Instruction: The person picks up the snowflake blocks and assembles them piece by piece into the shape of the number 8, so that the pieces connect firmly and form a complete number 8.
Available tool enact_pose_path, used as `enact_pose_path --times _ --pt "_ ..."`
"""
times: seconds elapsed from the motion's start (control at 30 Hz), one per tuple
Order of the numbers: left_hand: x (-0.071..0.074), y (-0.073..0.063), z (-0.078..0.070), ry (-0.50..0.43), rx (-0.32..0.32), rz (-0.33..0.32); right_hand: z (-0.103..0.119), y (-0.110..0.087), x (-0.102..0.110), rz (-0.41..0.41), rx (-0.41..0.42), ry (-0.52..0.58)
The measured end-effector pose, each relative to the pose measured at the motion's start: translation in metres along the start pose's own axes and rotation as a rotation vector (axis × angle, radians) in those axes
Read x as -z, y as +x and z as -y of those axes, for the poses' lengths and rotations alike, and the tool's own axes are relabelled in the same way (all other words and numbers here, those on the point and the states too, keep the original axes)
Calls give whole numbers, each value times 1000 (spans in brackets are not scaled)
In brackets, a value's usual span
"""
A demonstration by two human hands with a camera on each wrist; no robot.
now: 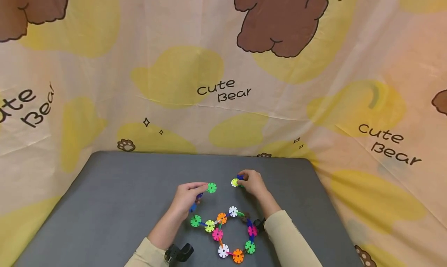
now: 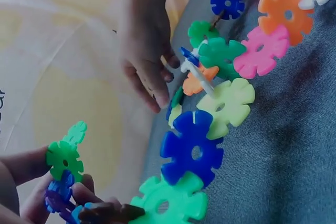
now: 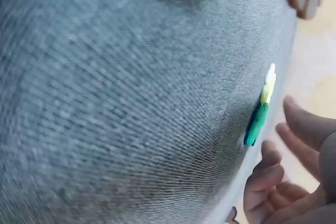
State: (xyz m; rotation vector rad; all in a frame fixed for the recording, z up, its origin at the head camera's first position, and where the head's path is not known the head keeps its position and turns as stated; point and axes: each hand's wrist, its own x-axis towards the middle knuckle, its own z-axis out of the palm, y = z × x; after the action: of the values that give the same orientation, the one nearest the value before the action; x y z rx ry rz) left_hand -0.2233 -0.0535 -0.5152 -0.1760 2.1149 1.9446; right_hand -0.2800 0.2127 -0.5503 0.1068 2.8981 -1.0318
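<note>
In the head view, my left hand (image 1: 186, 199) pinches a green snowflake disc (image 1: 212, 188). The left wrist view shows this green disc (image 2: 65, 162) between thumb and fingers, with blue, purple and brown discs running on from it to the linked chain. My right hand (image 1: 253, 182) reaches over a small group of loose discs at the back, among them a yellow disc (image 1: 234, 182). From the right wrist, the fingers of that hand (image 3: 299, 166) are spread beside a green disc (image 3: 257, 122), with a gap between them and it.
Linked discs form a ring on the grey table (image 1: 132, 205), including an orange disc (image 1: 238, 256) and a pink disc (image 1: 217, 234). Black wrist gear (image 1: 179, 253) sits near the left sleeve. A printed bear curtain (image 1: 167, 77) stands behind the table's far edge.
</note>
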Motion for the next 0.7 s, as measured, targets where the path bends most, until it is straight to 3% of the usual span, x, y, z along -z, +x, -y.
enact_pose_path --times 0.2,0.5,0.7 --pt "0 0 0 15 14 6 -9 0 -1 -19 -62 -32" --pt "8 0 0 50 21 9 -12 -2 -2 -44 -80 43" --pt "10 0 -3 64 37 25 5 -10 8 -61 -19 90"
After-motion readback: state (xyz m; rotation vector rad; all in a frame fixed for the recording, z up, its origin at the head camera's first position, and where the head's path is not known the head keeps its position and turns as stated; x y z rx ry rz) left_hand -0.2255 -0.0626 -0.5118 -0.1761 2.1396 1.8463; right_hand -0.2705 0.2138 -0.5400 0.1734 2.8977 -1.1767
